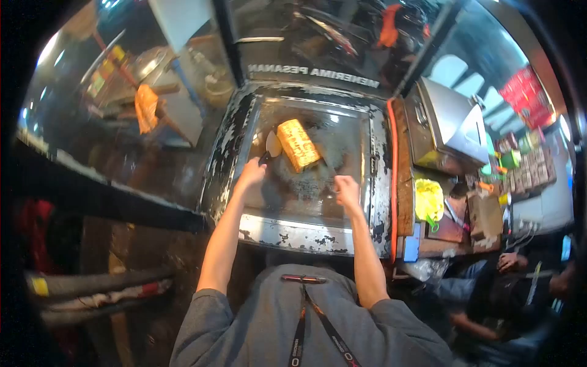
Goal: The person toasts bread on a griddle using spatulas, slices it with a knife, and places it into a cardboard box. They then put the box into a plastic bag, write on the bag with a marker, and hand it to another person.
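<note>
A golden, rectangular slab of toasted bread [298, 144] lies on a dark, greasy flat griddle [342, 131]. My left hand [252, 174] grips the dark handle of a metal spatula [273, 145], whose blade touches the slab's left edge. To the right and nearer me, my right hand [347, 189] is closed over the griddle; a thin tool seems to run from it toward the slab, but it is too blurred to name.
The griddle's frame [293, 233] has peeling paint. A steel box [449, 125] stands at the right, with a yellow cloth [428, 199] and a wooden board below it. Another person [520, 287] sits at lower right. An orange rag [145, 107] hangs at the left.
</note>
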Demonstrator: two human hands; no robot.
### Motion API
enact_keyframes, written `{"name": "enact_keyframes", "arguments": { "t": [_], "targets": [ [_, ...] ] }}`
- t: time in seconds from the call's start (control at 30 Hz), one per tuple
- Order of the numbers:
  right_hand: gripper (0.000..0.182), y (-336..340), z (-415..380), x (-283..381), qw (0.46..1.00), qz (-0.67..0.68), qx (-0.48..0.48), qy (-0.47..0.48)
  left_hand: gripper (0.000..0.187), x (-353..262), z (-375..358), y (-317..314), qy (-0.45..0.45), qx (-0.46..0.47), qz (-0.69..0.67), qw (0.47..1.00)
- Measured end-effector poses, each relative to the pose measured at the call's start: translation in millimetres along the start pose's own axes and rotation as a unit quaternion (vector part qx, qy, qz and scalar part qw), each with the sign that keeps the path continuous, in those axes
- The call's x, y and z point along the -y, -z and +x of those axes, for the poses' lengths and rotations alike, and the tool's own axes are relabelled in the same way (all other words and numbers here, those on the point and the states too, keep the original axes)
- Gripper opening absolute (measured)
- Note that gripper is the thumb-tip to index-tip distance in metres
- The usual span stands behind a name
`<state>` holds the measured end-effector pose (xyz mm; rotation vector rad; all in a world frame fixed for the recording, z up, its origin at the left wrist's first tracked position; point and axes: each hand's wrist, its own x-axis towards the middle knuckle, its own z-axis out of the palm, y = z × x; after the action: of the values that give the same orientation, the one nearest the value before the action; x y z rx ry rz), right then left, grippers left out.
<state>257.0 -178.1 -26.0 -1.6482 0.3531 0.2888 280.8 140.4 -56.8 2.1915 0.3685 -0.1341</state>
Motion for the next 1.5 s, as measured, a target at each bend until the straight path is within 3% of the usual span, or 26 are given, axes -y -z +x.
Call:
{"name": "enact_keyframes", "arguments": {
  "t": [0.03,0.1,0.13,0.23,0.27,0.37,0.43,0.5,0.57,0.73,0.97,1.1,1.13,1.23,1.33,1.47,1.5],
  "targets": [
    [0.021,-10,-2,-1,0.999,-0.01,0.029,-0.006,0.036,-8,13,3,-0.04,0.014,0.038,0.998],
    [0.022,-16,-19,-6,0.997,-0.035,0.071,-0.007,0.04,-31,24,19,-0.033,0.062,0.118,0.99],
    [0.024,-11,-28,-6,0.993,-0.083,0.085,0.018,0.039,-40,25,31,-0.099,0.083,0.179,0.975],
    [0.031,11,-68,-5,0.957,-0.241,0.05,0.156,0.041,-52,29,49,-0.113,0.162,0.205,0.959],
    [0.033,19,-76,-4,0.96,-0.255,0.047,0.103,0.042,-49,31,50,-0.127,0.176,0.221,0.951],
    [0.033,43,-85,-37,0.951,-0.263,-0.012,0.163,0.039,-57,10,46,-0.216,0.192,0.256,0.922],
    [0.034,53,-90,-42,0.953,-0.275,0.002,0.125,0.037,-73,-13,40,-0.221,0.212,0.254,0.918],
    [0.034,54,-90,-56,0.951,-0.281,-0.002,0.127,0.037,-87,-29,32,-0.085,0.298,0.226,0.923],
    [0.035,45,-89,-64,0.952,-0.268,-0.013,0.145,0.033,-75,-39,22,-0.172,0.291,0.198,0.92],
    [0.034,23,-103,-45,0.948,-0.257,-0.043,0.184,0.031,-70,-45,28,-0.114,0.303,0.148,0.934],
    [0.036,37,-131,-18,0.951,-0.257,-0.02,0.17,0.032,-61,-48,61,-0.107,0.238,0.237,0.936],
    [0.034,56,-151,-20,0.961,-0.244,-0.016,0.131,0.032,-52,-81,50,-0.142,0.172,0.238,0.946],
    [0.034,63,-159,-19,0.962,-0.249,-0.01,0.111,0.031,-52,-93,43,-0.085,0.177,0.214,0.957],
    [0.035,77,-176,-20,0.963,-0.256,-0.019,0.081,0.03,-32,-126,29,-0.112,0.206,0.135,0.963],
    [0.035,74,-171,-34,0.963,-0.25,-0.049,0.083,0.027,-49,-149,34,0.082,0.256,-0.077,0.96],
    [0.036,65,-137,-37,0.967,-0.234,-0.058,0.088,0.029,-56,-124,52,0.023,0.163,-0.1,0.981],
    [0.036,63,-132,-35,0.968,-0.229,-0.056,0.088,0.032,-61,-108,58,-0.068,0.149,-0.026,0.986]
  ]
}}
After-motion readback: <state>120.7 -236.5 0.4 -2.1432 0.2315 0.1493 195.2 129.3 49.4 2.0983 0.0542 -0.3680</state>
